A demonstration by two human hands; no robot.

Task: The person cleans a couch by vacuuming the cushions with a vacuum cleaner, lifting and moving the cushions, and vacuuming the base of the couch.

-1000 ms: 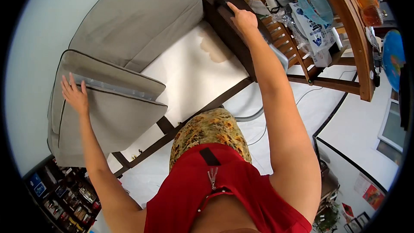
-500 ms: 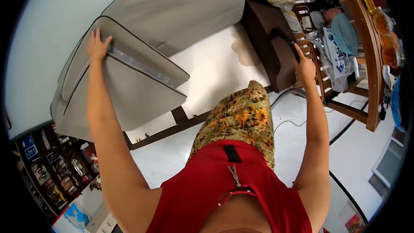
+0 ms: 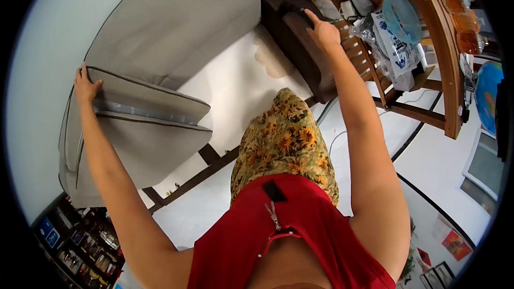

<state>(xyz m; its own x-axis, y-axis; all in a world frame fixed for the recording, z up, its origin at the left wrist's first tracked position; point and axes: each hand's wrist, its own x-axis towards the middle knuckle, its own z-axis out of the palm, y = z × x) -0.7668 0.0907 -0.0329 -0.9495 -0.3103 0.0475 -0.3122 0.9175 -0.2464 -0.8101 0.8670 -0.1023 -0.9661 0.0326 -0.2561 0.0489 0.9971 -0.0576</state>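
Observation:
At the left, my left hand [image 3: 87, 88] is on the far corner of a grey cushion [image 3: 144, 90], its fingers over the dark-piped edge and its thumb apart on the near face. Another grey cushion [image 3: 144, 142] leans just below it, with a pale printed strip between the two. My right hand [image 3: 324, 33] is over the brown sofa arm [image 3: 300, 35], index finger stretched forward and the other fingers curled round a dark tool [image 3: 301, 9]. Most of that tool is hidden by the hand.
The white sofa base [image 3: 230, 80] has a brownish stain. Behind it stands a grey backrest [image 3: 176, 21]. A wooden rack [image 3: 444, 80] at the right holds a blue bowl [image 3: 401, 18] and bags. A grey hose [image 3: 325, 111] lies on the floor. Shelves [image 3: 80, 243] stand at the lower left.
The view swung left and back. My left hand has moved from the cushion's face to its outer edge. My right hand, with the dark tool, has moved forward along the sofa arm since half a second ago.

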